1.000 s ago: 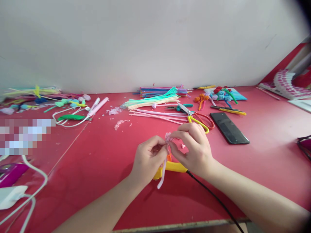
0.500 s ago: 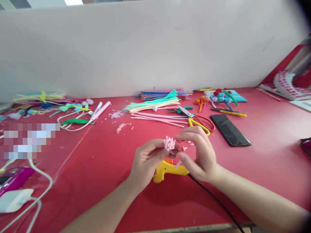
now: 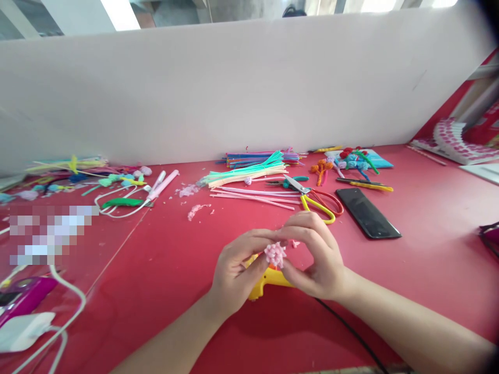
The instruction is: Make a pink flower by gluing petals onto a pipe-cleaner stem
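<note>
Your head-worn camera looks forward and down across the red tabletop [image 3: 167, 280], from above its near side. Your forearms [image 3: 175, 327] cross the lower edge of the view, with your left hand [image 3: 237, 272] and right hand [image 3: 319, 257] close to the lens, below centre. The camera faces the pale partition [image 3: 234, 88] nearly head-on, catching a strip of room [image 3: 241, 11] beyond its top.
</note>
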`<state>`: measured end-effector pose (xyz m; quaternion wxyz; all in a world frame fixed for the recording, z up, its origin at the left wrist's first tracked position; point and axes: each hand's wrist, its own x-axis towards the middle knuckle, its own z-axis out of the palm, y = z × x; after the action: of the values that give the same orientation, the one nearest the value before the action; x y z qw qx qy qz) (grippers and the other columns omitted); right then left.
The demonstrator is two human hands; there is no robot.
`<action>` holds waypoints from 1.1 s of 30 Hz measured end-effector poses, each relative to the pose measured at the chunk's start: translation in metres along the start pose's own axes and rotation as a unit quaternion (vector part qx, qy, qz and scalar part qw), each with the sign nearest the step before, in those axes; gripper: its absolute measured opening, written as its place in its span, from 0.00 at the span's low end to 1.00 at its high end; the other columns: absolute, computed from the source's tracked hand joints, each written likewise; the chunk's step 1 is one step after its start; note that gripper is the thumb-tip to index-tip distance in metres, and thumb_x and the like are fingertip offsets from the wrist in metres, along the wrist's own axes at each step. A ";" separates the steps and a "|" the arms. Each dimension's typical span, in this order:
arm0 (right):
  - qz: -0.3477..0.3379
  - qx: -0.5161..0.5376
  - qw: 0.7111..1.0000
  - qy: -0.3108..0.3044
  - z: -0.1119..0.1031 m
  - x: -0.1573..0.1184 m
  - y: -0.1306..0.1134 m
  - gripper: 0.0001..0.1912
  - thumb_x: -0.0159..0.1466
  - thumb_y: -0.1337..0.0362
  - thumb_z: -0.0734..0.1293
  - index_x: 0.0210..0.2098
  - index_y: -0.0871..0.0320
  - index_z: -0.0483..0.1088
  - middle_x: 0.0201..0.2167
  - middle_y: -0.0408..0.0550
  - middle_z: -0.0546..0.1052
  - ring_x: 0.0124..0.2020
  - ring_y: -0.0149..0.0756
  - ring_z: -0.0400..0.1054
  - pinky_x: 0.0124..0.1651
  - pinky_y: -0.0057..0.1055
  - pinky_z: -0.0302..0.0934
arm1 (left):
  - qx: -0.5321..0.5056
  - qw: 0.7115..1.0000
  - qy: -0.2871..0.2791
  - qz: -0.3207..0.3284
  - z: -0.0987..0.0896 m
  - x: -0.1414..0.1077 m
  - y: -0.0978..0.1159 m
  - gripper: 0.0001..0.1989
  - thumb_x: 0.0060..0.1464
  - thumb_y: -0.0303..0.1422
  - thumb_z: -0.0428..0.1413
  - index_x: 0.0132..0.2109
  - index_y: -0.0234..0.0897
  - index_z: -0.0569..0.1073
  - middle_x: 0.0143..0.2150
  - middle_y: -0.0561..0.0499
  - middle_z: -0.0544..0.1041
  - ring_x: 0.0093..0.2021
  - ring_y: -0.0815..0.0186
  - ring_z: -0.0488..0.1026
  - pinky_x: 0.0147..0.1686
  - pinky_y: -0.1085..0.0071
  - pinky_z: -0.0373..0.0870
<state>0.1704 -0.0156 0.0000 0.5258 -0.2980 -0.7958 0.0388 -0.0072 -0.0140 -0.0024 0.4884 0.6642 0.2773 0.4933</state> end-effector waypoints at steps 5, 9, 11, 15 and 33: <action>0.081 0.030 0.996 0.026 -0.001 0.004 0.004 0.08 0.59 0.71 0.63 0.39 0.56 0.66 0.31 0.47 0.70 0.34 0.36 0.66 0.37 0.35 0.62 | 0.018 0.999 0.026 0.032 -0.001 0.002 0.002 0.09 0.58 0.26 0.53 0.41 0.42 0.77 0.47 0.47 0.76 0.48 0.58 0.74 0.49 0.60 0.71; 0.165 0.014 0.973 -0.162 0.006 0.002 0.010 0.04 0.61 0.70 0.61 0.32 0.57 0.67 0.27 0.44 0.69 0.28 0.32 0.63 0.32 0.31 0.59 | 0.058 0.994 0.083 0.038 -0.007 0.006 0.002 0.08 0.58 0.26 0.53 0.40 0.40 0.75 0.45 0.46 0.77 0.47 0.59 0.74 0.48 0.61 0.72; 0.148 -0.016 0.948 -0.283 0.011 -0.002 0.010 0.05 0.60 0.67 0.64 0.35 0.58 0.69 0.32 0.47 0.71 0.33 0.35 0.64 0.37 0.33 0.60 | 0.087 0.989 0.110 0.050 -0.011 0.009 0.000 0.07 0.58 0.26 0.53 0.40 0.39 0.75 0.44 0.46 0.77 0.46 0.60 0.75 0.49 0.62 0.72; 0.133 -0.058 0.919 -0.365 0.015 -0.008 0.003 0.14 0.57 0.60 0.67 0.42 0.58 0.70 0.39 0.50 0.71 0.41 0.41 0.62 0.47 0.38 0.58 | 0.085 0.977 0.185 0.060 -0.017 0.017 -0.005 0.04 0.56 0.27 0.56 0.39 0.37 0.75 0.38 0.48 0.78 0.37 0.64 0.77 0.41 0.67 0.75; 0.353 0.017 0.919 -0.172 0.012 -0.001 0.020 0.12 0.51 0.70 0.63 0.36 0.57 0.63 0.34 0.43 0.64 0.29 0.30 0.60 0.33 0.30 0.57 | -0.198 0.947 0.190 -0.166 -0.034 0.036 -0.002 0.07 0.55 0.32 0.55 0.37 0.33 0.75 0.21 0.55 0.73 0.17 0.76 0.68 0.13 0.83 0.60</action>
<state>0.1687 0.0029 -0.0141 0.3379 -0.5393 -0.7161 0.2866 -0.0259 0.0303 0.0105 0.6230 0.3927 0.3681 0.5676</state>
